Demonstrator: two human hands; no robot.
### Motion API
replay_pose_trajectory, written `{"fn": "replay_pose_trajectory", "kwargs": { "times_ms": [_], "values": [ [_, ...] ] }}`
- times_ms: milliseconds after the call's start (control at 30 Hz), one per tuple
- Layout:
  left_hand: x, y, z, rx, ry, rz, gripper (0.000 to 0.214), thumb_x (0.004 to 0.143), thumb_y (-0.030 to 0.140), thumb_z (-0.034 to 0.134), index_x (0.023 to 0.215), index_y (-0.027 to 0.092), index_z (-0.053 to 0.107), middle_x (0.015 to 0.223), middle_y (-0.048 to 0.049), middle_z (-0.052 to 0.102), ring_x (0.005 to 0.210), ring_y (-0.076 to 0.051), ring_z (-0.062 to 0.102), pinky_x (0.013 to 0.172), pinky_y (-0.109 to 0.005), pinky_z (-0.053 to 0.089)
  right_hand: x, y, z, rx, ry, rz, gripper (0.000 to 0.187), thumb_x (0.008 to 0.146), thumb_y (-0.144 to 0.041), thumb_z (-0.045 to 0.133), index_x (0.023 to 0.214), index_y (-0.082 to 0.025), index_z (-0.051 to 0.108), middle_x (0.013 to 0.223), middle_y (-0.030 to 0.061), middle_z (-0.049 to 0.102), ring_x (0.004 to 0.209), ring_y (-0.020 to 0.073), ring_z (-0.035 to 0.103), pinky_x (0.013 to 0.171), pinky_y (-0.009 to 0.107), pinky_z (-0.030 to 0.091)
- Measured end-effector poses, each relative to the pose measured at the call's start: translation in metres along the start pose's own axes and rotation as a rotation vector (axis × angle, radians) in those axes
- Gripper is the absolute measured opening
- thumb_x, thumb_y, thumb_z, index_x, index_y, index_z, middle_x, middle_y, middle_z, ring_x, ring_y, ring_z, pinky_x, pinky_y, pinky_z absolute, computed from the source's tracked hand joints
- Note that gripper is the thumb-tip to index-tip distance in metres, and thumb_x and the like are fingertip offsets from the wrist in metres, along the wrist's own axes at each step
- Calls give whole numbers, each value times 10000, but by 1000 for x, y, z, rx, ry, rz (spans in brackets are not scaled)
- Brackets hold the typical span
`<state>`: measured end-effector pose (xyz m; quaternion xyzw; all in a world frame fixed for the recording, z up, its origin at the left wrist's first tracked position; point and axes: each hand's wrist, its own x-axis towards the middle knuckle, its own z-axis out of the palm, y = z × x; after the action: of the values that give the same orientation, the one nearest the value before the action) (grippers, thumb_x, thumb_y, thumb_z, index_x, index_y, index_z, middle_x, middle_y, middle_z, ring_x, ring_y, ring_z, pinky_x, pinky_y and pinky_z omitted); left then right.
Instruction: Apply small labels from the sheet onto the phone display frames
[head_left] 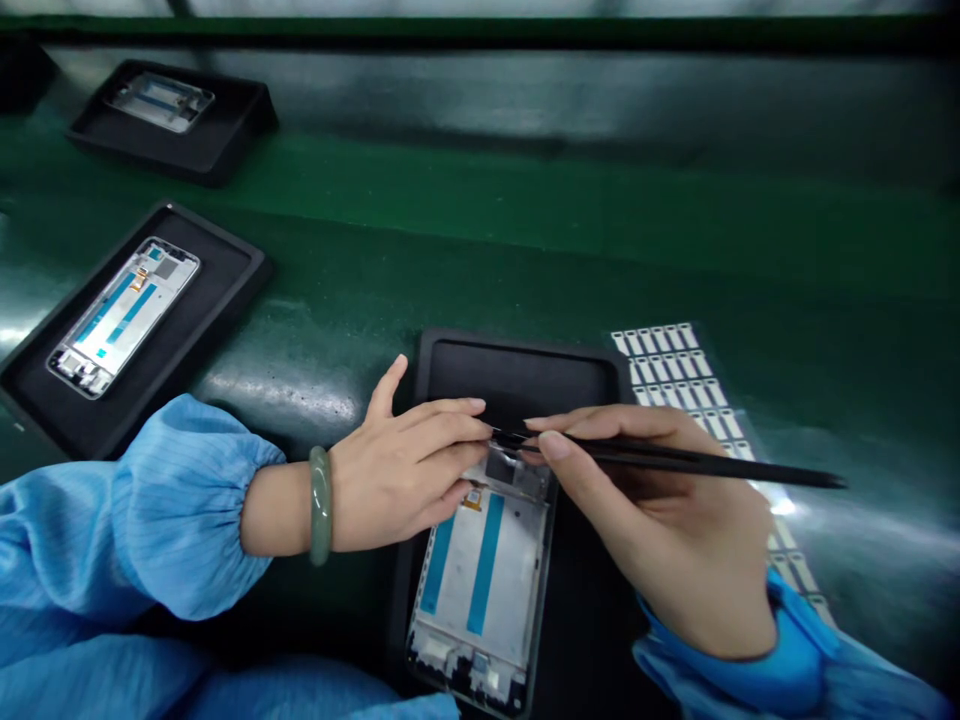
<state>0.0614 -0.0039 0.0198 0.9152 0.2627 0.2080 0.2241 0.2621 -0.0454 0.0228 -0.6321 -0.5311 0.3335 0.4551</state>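
A phone frame (480, 590) with two blue strips lies in a black tray (525, 375) in front of me. My left hand (405, 470) rests over the frame's upper end, fingers stretched and pressed together, their tips at the frame's top edge. My right hand (660, 520) pinches black tweezers (675, 460). The tweezer tips meet my left fingertips above the frame's top. Anything small held at the tips is too tiny to make out. A green bangle (320, 505) circles my left wrist.
A sheet of small white stickers (675, 365) lies right of the tray, partly under my right hand. Two more black trays (217, 290) (225, 140) with phone frames sit at the left on the green belt (600, 230).
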Motion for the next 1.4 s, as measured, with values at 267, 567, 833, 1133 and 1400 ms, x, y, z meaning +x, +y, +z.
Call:
{"fn": "replay_pose_trajectory", "kwargs": {
  "times_ms": [267, 567, 833, 1133, 1400],
  "values": [
    [0, -1, 0, 16, 12, 14, 202, 960, 169, 480, 1040, 119, 658, 1129, -86, 702, 1253, -216, 567, 1213, -545, 5, 2, 1, 2, -40, -41, 17, 122, 809, -319, 710, 863, -247, 627, 856, 8, 702, 780, 172, 703, 684, 310, 599],
    [-1, 5, -3, 90, -49, -56, 225, 960, 175, 475, 1101, 176, 651, 1193, -137, 644, 1228, -267, 577, 1120, -652, 250, 2, 2, 2, -124, -18, 17, 136, 816, -373, 702, 849, -260, 633, 805, -5, 692, 706, 169, 689, 620, 317, 571],
    [-2, 3, -4, 68, -74, -64, 259, 979, 192, 432, 1129, 167, 642, 1200, -139, 633, 1239, -271, 557, 1109, -644, 287, 0, 5, -2, -154, 13, 18, 144, 813, -400, 702, 839, -275, 636, 798, -14, 678, 679, 158, 674, 618, 315, 552],
    [-1, 4, -4, 71, -69, -67, 268, 979, 179, 419, 1121, 162, 645, 1198, -136, 638, 1248, -268, 551, 1112, -629, 299, 2, 0, 3, -151, -14, -45, 83, 831, -326, 690, 871, -283, 632, 841, -5, 678, 725, 165, 673, 643, 328, 575],
    [-1, 4, -4, 75, -71, -59, 255, 967, 174, 441, 1122, 161, 643, 1197, -136, 639, 1244, -275, 552, 1106, -625, 311, 2, 2, 2, -167, -31, -68, 94, 830, -322, 691, 876, -274, 625, 849, -1, 678, 779, 173, 683, 655, 320, 573]
  ]
}}
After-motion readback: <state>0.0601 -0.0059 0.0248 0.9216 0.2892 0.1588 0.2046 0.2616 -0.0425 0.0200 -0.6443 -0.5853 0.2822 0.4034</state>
